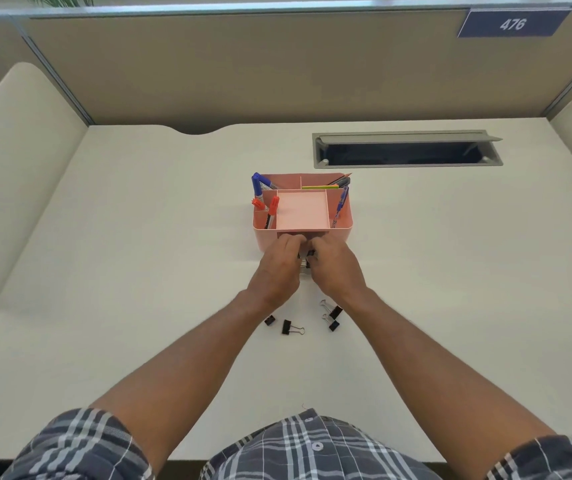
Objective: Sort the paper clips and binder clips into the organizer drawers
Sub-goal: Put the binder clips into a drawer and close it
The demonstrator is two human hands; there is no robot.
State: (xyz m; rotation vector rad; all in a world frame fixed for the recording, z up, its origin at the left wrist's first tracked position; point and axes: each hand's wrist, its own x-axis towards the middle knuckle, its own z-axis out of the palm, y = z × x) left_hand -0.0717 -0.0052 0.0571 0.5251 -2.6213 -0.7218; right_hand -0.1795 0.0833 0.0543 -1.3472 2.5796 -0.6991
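Head: binder clip (309, 258) between hands

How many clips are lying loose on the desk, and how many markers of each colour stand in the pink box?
Loose binder clips: 4
Red-capped markers: 2
Blue-capped markers: 2, perhaps more
Total: 8
Anything under the hands is hidden.
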